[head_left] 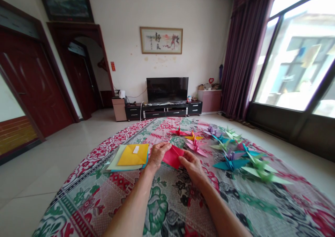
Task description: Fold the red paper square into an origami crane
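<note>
While the person sat out of my view behind two outstretched arms, the red paper (172, 157) was held up over the flowered cloth (125, 202), between both hands. The left hand (157, 155) gripped its upper left corner, thumb against fingers; the right hand (192, 163) pinched its right edge. This two-point grip probably served to keep the paper flat and steady.

Left of the red paper lay one stack, probably set there for easy reach. Three colours showed: a yellow sheet (128, 157) on top, a pale green sheet (128, 167) under it and a blue sheet (146, 161) lowest. The number of sheets could not be told. One white slip (136, 149) rested on the yellow sheet; its purpose was unclear.

Beyond the red paper stood three paper birds, counted singly: one red bird (179, 132), one yellow bird (193, 137) and one pink bird (195, 146). To its right stood a crowded group of blue, green and purple birds (231, 164). Overlapping wings prevented an exact count. Their placement presumably left working room around the red paper.
</note>
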`<state>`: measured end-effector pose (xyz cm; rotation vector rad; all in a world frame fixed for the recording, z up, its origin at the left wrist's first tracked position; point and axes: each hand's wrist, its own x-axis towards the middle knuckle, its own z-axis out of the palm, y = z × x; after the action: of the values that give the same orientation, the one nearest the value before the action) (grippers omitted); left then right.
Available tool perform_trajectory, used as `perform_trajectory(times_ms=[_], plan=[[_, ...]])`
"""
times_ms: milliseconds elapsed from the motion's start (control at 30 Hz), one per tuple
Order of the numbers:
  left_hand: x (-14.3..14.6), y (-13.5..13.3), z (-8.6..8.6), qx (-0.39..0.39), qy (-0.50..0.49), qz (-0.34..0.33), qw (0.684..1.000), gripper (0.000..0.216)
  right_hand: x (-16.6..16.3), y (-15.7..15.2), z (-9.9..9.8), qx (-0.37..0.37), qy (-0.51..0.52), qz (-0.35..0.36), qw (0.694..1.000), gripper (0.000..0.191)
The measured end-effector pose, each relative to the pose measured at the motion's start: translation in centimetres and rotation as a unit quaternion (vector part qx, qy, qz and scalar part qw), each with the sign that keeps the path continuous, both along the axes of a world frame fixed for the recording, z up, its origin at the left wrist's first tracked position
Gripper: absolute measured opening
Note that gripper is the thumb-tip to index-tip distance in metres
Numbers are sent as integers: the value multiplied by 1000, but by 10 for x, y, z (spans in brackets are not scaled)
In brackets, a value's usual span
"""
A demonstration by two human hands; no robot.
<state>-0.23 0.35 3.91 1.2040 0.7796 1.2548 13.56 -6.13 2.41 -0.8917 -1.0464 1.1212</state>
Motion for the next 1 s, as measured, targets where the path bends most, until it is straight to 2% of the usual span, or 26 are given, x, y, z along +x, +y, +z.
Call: perform_trajectory(times_ms=[133, 233, 367, 467, 567, 700, 800, 867, 1000], plan=[[1, 0, 0, -3, -9, 11, 1000, 31, 0, 0, 1, -2, -10, -14, 1000, 32], [3, -2, 1, -5, -12, -14, 1000, 38, 2, 5, 0, 12, -5, -69, 998, 30], [2, -4, 1, -49, 2, -35, 998, 46, 4, 7, -1, 20, 4, -129, 991, 32], [0, -3, -1, -81, -6, -47, 996, 48, 6, 7, -3, 6, 8, -123, 992, 32], [0, -3, -3, -97, -35, -91, 990, 48, 8, 9, -6, -3, 31, -106, 994, 31], [1, -6, -3, -78, -50, -142, 986, 43, 11, 12, -10, -4, 83, -98, 992, 32], [2, -10, -4, -53, -18, -173, 983, 42, 10, 13, -11, -9, 95, -93, 991, 32], [3, -11, -5, -35, 17, -172, 984, 42, 10, 12, -11, -15, 87, -83, 993, 31], [7, -11, -9, 10, 91, -112, 990, 35, 9, 11, -10, -18, 11, -83, 996, 29]])
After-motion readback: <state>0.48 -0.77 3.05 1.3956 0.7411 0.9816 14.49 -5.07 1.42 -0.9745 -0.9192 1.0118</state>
